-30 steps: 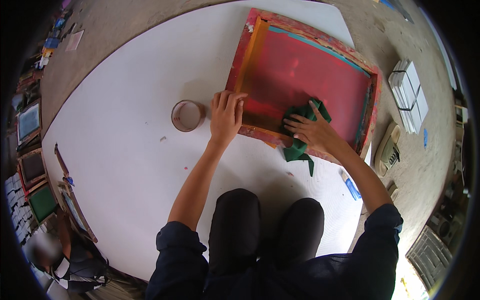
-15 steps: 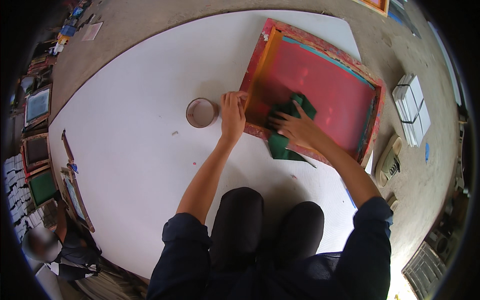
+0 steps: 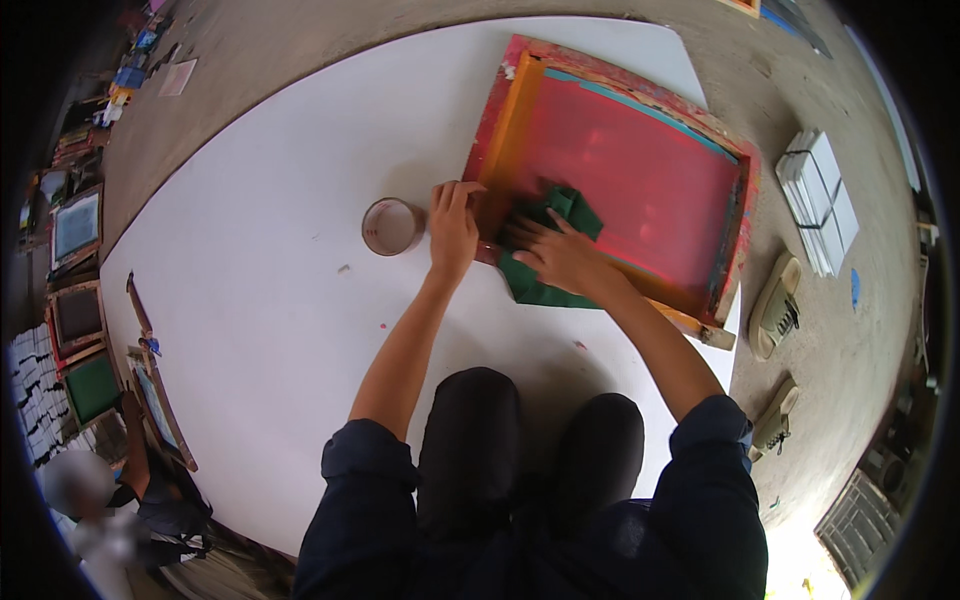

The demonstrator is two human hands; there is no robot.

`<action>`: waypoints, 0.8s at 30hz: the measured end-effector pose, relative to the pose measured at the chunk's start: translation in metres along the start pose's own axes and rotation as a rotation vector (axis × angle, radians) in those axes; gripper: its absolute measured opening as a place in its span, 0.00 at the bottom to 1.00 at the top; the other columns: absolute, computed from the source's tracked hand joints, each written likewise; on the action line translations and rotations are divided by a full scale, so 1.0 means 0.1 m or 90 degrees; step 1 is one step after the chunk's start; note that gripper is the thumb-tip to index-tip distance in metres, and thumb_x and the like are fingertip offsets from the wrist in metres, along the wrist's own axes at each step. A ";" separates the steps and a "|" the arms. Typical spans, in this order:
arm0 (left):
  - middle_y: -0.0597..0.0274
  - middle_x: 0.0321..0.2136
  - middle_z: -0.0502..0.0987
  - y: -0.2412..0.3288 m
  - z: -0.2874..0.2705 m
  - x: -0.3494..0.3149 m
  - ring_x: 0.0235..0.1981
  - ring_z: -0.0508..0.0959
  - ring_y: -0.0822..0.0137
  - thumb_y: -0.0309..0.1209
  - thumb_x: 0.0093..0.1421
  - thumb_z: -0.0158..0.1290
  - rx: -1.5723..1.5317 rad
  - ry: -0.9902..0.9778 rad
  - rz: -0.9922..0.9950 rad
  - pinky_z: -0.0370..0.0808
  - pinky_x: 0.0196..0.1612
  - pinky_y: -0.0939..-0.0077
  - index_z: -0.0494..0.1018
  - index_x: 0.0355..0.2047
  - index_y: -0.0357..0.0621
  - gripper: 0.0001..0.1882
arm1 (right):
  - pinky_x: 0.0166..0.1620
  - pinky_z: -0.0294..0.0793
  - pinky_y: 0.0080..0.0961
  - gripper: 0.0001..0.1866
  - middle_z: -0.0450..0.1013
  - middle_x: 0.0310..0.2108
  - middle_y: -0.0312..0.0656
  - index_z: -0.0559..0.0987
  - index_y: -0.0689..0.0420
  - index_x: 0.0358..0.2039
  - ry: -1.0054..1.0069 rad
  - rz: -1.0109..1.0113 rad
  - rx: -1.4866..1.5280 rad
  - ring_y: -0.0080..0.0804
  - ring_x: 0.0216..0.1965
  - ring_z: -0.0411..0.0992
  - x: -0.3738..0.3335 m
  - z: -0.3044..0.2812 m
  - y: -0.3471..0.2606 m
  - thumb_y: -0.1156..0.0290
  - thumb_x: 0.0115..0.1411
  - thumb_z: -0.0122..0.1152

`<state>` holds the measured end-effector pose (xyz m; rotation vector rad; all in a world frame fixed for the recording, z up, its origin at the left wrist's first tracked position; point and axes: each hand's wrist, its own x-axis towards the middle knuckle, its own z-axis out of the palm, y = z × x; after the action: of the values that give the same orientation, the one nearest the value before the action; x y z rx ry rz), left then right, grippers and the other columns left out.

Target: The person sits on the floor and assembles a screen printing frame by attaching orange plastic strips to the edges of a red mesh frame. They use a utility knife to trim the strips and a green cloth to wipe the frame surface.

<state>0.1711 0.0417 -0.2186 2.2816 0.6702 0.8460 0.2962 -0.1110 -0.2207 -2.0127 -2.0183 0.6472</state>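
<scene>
A silk-screen printing frame (image 3: 625, 75) with a red-stained wooden border and red mesh (image 3: 640, 165) lies tilted on the white tabletop. My left hand (image 3: 453, 230) is closed on its left border near the lower left corner. Under my right hand (image 3: 565, 258) is a crumpled dark green cloth (image 3: 545, 290), held against the mesh in that same corner. Its fingers are partly blurred by motion. Part of the cloth hangs over the frame's near border. A brown roll of tape (image 3: 390, 250) lies just left of my left hand.
The white table (image 3: 260, 300) spreads around my knees. At the right on the floor are a strapped stack of white sheets (image 3: 820, 200) and two shoes (image 3: 775, 310). A co-worker (image 3: 150, 490) is at the lower left, near more framed screens (image 3: 90, 380).
My right hand and the green cloth have swept left and toward me, into the frame's lower left corner. My left hand stays on the border. The whole view has shifted slightly.
</scene>
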 end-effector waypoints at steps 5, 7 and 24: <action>0.60 0.31 0.73 0.04 -0.06 -0.01 0.45 0.68 0.56 0.21 0.54 0.46 0.066 -0.106 0.112 0.63 0.48 0.60 0.71 0.35 0.45 0.09 | 0.65 0.44 0.49 0.21 0.59 0.61 0.33 0.73 0.49 0.50 -0.158 0.051 -0.200 0.28 0.64 0.53 -1.20 -0.32 0.34 0.54 0.60 0.48; 0.63 0.34 0.73 0.07 -0.06 0.00 0.45 0.68 0.58 0.30 0.53 0.52 0.081 -0.201 0.171 0.60 0.51 0.56 0.71 0.35 0.47 0.08 | 0.65 0.44 0.49 0.21 0.59 0.61 0.31 0.73 0.48 0.51 -0.143 0.162 -0.136 0.28 0.64 0.53 -1.67 -0.38 0.51 0.55 0.59 0.49; 0.59 0.33 0.68 0.43 0.02 -0.70 0.37 0.71 0.56 0.52 0.37 0.64 0.325 -0.317 0.179 0.73 0.34 0.63 0.69 0.34 0.45 0.30 | 0.63 0.54 0.35 0.25 0.66 0.56 0.33 0.75 0.52 0.48 0.056 0.177 0.010 0.29 0.60 0.60 -0.93 -0.03 0.10 0.50 0.64 0.38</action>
<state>0.1365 -0.0328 -0.2181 2.9421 0.3651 0.1953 0.3099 -0.2032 -0.2085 -2.2909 -1.6954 0.6118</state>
